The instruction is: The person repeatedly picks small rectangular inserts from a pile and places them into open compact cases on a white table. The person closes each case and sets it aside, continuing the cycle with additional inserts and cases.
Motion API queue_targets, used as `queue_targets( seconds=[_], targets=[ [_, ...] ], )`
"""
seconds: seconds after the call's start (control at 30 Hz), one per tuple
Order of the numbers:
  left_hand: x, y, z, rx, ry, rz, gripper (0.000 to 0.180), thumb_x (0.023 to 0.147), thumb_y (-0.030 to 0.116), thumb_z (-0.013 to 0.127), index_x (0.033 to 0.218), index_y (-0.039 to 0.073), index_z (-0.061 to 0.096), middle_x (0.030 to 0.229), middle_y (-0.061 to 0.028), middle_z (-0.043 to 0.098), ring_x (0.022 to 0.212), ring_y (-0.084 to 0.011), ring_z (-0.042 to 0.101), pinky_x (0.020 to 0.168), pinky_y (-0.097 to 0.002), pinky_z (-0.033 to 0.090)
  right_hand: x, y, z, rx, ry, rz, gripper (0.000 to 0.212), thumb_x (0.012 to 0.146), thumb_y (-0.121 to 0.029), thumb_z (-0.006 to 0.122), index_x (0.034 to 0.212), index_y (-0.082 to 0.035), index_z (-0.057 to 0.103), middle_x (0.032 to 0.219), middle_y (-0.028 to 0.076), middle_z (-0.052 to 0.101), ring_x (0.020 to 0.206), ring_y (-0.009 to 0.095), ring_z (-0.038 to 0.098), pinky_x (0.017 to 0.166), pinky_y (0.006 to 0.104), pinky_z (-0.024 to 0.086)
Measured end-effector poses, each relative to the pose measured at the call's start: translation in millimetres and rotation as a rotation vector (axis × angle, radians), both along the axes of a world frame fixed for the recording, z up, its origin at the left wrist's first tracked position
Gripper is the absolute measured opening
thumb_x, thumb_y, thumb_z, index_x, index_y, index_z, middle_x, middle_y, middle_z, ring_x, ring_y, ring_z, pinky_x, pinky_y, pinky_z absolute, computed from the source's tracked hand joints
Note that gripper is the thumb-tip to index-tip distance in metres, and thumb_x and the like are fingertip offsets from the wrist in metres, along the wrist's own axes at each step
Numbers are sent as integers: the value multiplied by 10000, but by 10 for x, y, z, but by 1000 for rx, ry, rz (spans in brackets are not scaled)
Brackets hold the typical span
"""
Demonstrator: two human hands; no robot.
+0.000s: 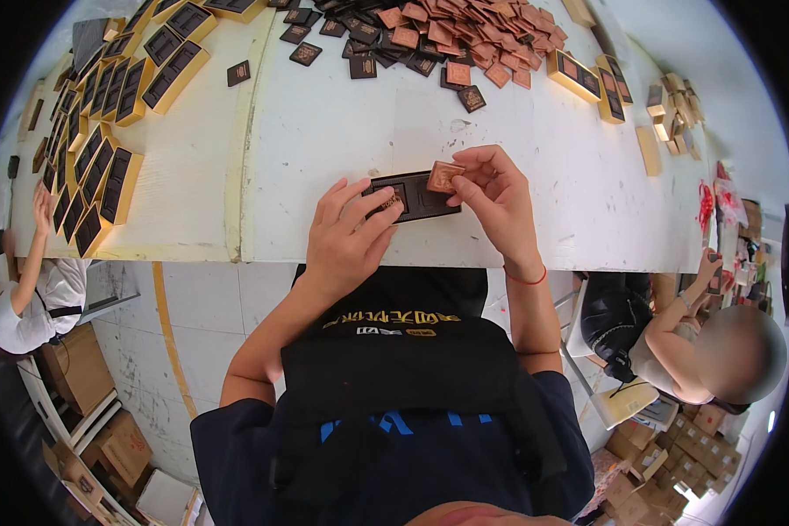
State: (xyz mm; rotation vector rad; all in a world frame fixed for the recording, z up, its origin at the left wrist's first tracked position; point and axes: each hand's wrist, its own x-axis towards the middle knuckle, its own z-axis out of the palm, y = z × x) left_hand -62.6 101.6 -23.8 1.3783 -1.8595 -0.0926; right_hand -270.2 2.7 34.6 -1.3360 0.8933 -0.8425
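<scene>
A long black tray with square compartments lies on the white table in front of me. My left hand curls over the tray's left end, its fingertips on a flat black square with gold print in the left compartment. The left thumb is hidden. Between thumb and fingers of my right hand, a flat copper-brown square is pinched above the tray's right end, slightly tilted. The middle compartment looks bare.
At the far middle lie heaped copper-brown squares and black squares. Gold boxes with black trays crowd the left; more gold boxes stand far right. A person's hand is at the left; another person sits right.
</scene>
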Motion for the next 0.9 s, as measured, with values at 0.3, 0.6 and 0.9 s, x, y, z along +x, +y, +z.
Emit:
queue_targets(
  seconds=[0.3, 0.6, 0.9],
  targets=[
    [-16, 20, -1, -42, 70, 40, 355, 724, 70, 822, 1058, 137, 721, 1136, -53, 630, 1146, -322, 571, 1008, -484, 478, 110, 114, 5, -563, 412, -125, 138, 860, 15, 682, 972, -46, 737, 801, 41, 649, 834, 176, 598, 702, 311, 492],
    [-7, 24, -6, -44, 86, 49, 376, 696, 64, 842, 1045, 144, 730, 1075, -51, 616, 1088, -317, 586, 959, -464, 504, 124, 272, -243, -944, 522, -114, 305, 764, 24, 724, 1044, -94, 741, 1012, 59, 652, 950, 264, 562, 845, 388, 441],
    [-9, 4, 3, -54, 96, 46, 371, 689, 54, 839, 1032, 140, 728, 1064, -48, 613, 1083, -319, 587, 924, -447, 508, 179, -79, 32, -688, 569, 270, 281, 807, -28, 755, 1077, -61, 687, 1041, 104, 623, 932, 236, 616, 771, 335, 485]
  ],
)
